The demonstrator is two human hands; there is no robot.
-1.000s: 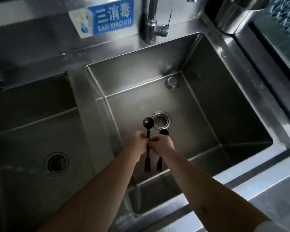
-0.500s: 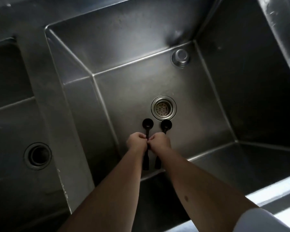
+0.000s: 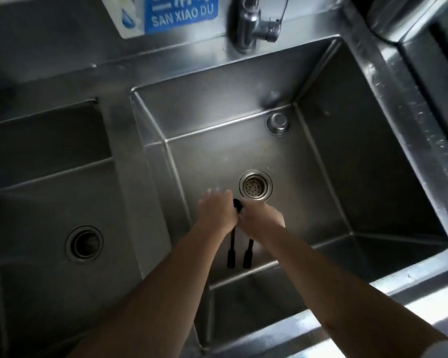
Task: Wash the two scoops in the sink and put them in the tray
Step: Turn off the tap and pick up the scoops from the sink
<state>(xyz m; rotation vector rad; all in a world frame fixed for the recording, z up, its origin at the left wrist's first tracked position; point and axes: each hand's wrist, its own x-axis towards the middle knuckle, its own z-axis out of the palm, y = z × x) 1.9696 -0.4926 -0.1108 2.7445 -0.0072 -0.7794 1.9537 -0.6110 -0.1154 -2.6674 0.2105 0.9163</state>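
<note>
Stainless steel surrounds our work: we hold two black long-handled scoops low in the deep right-hand sink basin, at the frame's centre, just left of the round perforated drain strainer. Our right hand grasps the handles, whose ends hang toward us. Our left hand covers the bowls, fingers loosely spread, likely rubbing them; whether it grips we cannot tell. Keeping them over the drain lets rinse water run off. No water flows from the chrome tap at top centre, and the tray is out of view.
</note>
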